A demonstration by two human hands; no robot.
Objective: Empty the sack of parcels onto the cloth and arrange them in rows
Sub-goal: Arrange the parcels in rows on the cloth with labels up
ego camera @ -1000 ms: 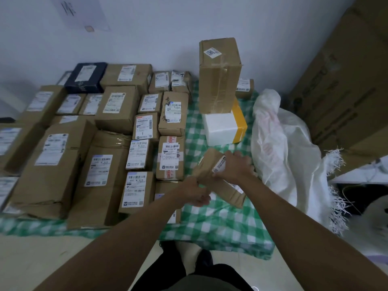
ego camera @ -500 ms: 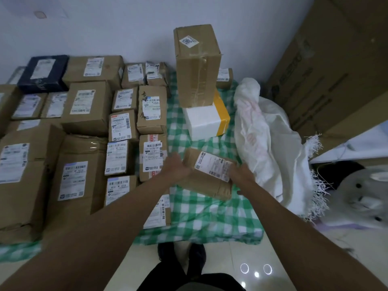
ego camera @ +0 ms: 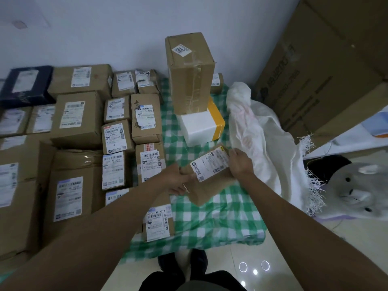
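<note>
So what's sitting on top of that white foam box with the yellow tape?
A tall brown cardboard box stands upright on the white foam box. The area where they meet is covered, so nothing else between them can be seen.

White wall (ego camera: 126, 28), glossy tiled floor (ego camera: 273, 259), big cardboard carton (ego camera: 327, 66).

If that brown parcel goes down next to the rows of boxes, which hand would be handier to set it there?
Probably the left hand: it grips the parcel at the end nearest the rows of boxes. The right hand holds the sack-side end.
</note>
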